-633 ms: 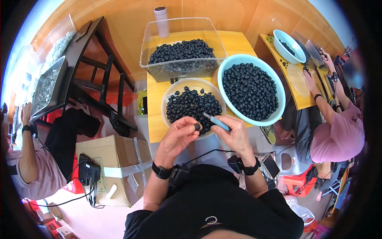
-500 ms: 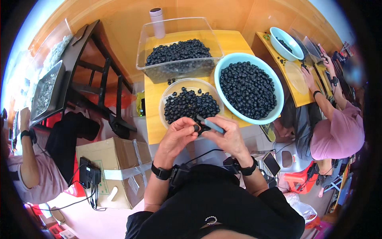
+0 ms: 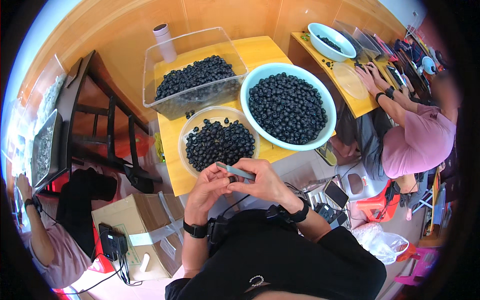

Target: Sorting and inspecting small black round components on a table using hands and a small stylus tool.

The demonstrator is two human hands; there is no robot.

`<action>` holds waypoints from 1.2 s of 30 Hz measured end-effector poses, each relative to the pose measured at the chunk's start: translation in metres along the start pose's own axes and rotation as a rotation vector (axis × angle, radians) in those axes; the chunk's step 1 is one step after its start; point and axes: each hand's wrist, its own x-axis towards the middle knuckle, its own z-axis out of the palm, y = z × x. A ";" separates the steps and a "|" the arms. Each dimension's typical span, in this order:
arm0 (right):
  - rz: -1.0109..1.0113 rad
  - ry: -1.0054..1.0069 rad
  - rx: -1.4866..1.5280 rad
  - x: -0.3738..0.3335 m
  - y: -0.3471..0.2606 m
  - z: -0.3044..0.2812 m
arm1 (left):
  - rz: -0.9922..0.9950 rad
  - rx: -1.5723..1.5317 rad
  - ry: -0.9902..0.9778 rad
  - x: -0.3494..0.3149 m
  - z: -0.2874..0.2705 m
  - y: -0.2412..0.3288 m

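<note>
Between the fingertips of my left hand [image 3: 205, 191] is a small round black bead [image 3: 232, 179]. My right hand [image 3: 266, 181] grips a slim tool with a grey-blue handle [image 3: 240, 172], its end laid over the bead; the kind of tool does not show clearly. Both hands meet just in front of a shallow round clear dish [image 3: 183, 156], which holds a pile of black beads [image 3: 220, 144]. Beyond the right hand stands a light blue basin [image 3: 328, 102] heaped with more of these beads. Behind the dish is a clear rectangular bin [image 3: 150, 100], partly filled with them.
All the containers stand on a yellow wooden table [image 3: 175, 180]. A pale bottle [image 3: 165, 44] is behind the bin. At a table to the right a person in pink [image 3: 417, 137] works beside another blue basin [image 3: 311, 34]. A cardboard box [image 3: 120, 210] sits at my left.
The view has shifted, so the table now lies further left. My hands have drawn back from over the dish to its near edge, with the tool turned flatter across the bead.
</note>
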 end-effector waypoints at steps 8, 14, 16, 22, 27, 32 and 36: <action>0.050 0.367 -0.193 -0.004 0.014 -0.054 | 0.129 0.237 0.229 -0.003 -0.012 0.013; 0.079 0.807 -0.559 -0.004 0.033 -0.126 | 0.318 0.392 0.474 -0.009 -0.026 0.029; 0.079 0.800 -0.570 -0.006 0.038 -0.121 | 0.339 0.504 0.504 -0.008 -0.030 0.024; 0.101 0.745 -0.578 -0.009 0.051 -0.096 | 0.227 1.020 0.513 0.018 -0.029 0.006; 0.134 0.768 -0.663 -0.010 0.053 -0.096 | 0.383 1.640 0.587 0.036 -0.015 -0.010; 0.003 0.768 -0.727 -0.012 0.060 -0.096 | 0.445 1.764 0.588 0.040 -0.009 -0.019; 0.051 0.759 -0.757 -0.011 0.054 -0.093 | 0.511 1.814 0.573 0.041 -0.014 -0.023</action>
